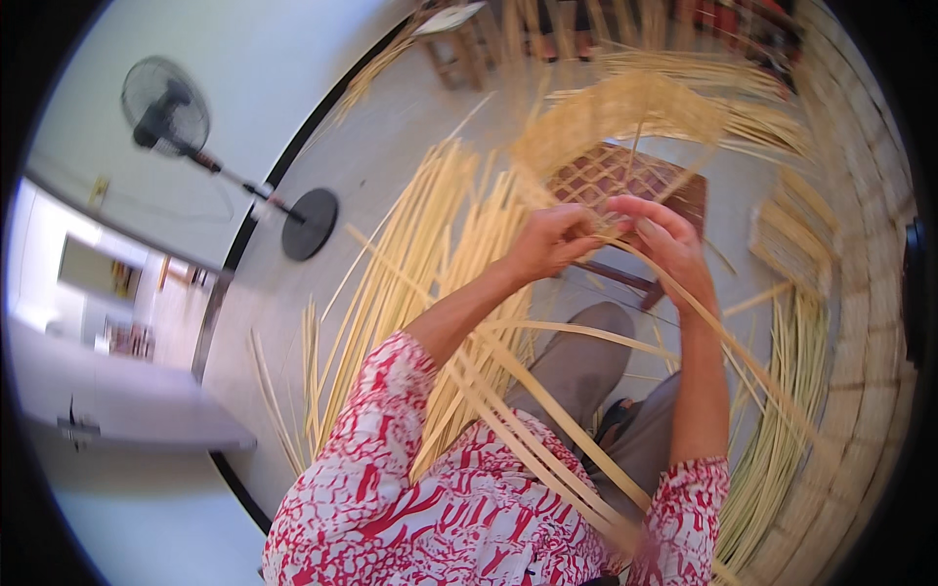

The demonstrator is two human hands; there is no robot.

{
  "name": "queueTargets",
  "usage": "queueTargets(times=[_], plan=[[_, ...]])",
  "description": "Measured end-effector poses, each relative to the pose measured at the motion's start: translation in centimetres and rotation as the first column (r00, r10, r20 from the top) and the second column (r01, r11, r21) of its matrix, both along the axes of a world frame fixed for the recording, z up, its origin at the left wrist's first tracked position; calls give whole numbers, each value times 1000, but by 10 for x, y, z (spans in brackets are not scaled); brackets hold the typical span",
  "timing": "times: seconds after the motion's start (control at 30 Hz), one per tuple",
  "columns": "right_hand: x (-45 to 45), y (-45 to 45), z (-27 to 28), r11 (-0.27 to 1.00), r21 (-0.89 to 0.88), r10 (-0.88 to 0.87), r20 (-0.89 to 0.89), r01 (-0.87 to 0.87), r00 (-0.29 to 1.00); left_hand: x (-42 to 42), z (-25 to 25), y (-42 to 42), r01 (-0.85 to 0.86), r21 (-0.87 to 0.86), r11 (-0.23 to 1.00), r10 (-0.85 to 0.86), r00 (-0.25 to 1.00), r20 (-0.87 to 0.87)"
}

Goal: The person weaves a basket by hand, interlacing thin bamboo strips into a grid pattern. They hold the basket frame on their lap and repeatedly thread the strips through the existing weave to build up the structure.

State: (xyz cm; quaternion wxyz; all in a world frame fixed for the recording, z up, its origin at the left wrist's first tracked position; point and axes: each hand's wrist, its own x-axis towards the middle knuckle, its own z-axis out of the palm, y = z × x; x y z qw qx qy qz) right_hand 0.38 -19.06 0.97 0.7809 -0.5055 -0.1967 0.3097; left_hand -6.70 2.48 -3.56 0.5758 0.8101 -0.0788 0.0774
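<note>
A partly woven basket [623, 106] of pale flat strips, probably bamboo, is in front of me, its tall curved wall on the far side and its open lattice [597, 172] nearer. At its near edge my left hand [553, 238] pinches a strip between thumb and fingers. Close beside it, my right hand [670, 245] has bent fingers at the same edge; whether they grip anything is hard to tell. A long loose strip [722, 333] runs from the fingertips past my right wrist. Several more strips [557, 410] cross over my lap.
Behind the lattice stands a dark reddish wooden stool [692, 194]. Bundled strips [414, 242] lie to the left, greener ones [780, 410] to the right. A folded woven piece [791, 231] rests near stacked pale bundles [872, 308]. A pedestal fan [309, 223] stands left; another person's feet [568, 55] show beyond.
</note>
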Motion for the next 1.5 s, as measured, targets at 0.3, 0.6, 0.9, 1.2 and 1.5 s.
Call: queueTargets(times=[0.3,0.6,0.9,1.2,1.5], plan=[[-2,9,-14,979,-117,-95,475,170,875,1,2,2,-71,13,997,67,983,172],[-15,24,15,875,-79,-412,392,477,822,-2,16,1,-54,25,998,52,995,83],[-2,5,-2,757,61,-608,-300,651,735,-1,14,1,-140,8,990,136,975,173],[-8,-5,-10,756,147,-382,-692,638,612,0,14,-2,-231,-36,972,234,961,147],[-26,3,7,851,109,-500,-136,514,856,-5,22,13,-103,47,994,100,993,56]])
